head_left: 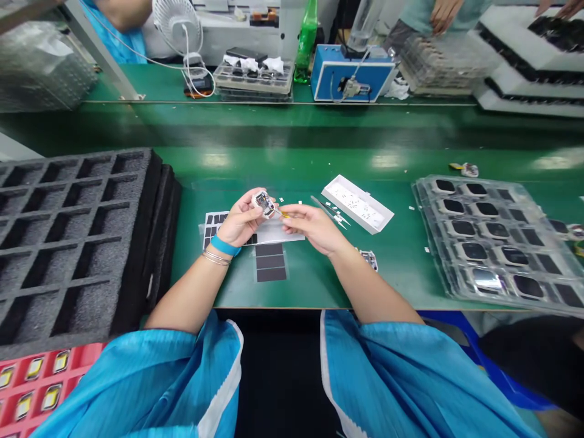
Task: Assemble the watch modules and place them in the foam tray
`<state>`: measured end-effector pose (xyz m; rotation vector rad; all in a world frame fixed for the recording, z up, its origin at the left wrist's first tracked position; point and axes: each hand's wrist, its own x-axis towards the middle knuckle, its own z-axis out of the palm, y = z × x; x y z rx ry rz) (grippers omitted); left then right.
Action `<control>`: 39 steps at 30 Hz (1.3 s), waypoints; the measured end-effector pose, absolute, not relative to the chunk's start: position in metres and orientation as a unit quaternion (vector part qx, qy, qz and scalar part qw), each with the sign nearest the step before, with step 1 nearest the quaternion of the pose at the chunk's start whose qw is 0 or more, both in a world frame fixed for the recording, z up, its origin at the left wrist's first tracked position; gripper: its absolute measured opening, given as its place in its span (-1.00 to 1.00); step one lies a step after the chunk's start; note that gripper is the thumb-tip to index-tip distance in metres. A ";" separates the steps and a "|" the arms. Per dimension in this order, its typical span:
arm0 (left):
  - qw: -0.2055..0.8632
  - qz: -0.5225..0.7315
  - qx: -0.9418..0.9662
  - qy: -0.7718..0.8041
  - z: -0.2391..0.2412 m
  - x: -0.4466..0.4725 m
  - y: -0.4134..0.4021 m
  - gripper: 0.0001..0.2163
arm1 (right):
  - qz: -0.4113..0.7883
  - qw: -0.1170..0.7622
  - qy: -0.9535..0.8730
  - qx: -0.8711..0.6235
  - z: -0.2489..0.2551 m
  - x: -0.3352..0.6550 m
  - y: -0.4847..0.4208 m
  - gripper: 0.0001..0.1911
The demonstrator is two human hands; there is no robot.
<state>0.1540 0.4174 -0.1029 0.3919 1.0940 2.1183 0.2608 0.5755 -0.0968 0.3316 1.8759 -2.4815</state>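
Holding a small white-rimmed device (264,204) up in my left hand (243,221), I've got the thumb on its near side and the fingers curled round behind, the grip closed snugly on it. My right hand (314,225) comes in from the right, thumb and forefinger pinched narrow on a small yellow piece (285,215) at the device's right edge; whether that's part of the device or a tool, it's too small to tell. So the device sits right between my two hands, above the green surface (319,283), with a white sheet (285,232) lying just beneath. Its inner side, all dark and metallic parts, faces up towards me. The long axis looks slanted, from far left to near right, though my fingers cover some of the outline.

Nearer to me lie dark strips (270,263); off to the right, tweezers (322,205) slant beside a white box (384,223) with tiny pieces in it. Another opened device (368,260) peeps out by my right forearm, and farther right there's a clear tray (493,250) carrying dark-screened units (474,250).
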 end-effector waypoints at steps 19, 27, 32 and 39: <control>0.496 0.725 0.100 0.468 -0.104 0.175 0.426 -0.63 | -0.584 -0.240 0.776 0.009 -0.096 0.262 0.579 -0.77; 0.384 0.726 0.041 0.569 -0.087 0.167 0.419 -0.91 | -0.535 -0.222 0.814 0.035 -0.092 0.232 0.560 -0.69; 0.299 0.753 -0.035 0.585 -0.091 0.143 0.390 -0.94 | -0.491 -0.138 0.859 0.039 -0.117 0.221 0.536 -0.92; 0.354 0.741 -0.022 0.571 -0.106 0.134 0.383 -0.96 | -0.351 -0.099 0.931 0.022 -0.138 0.231 0.517 -0.92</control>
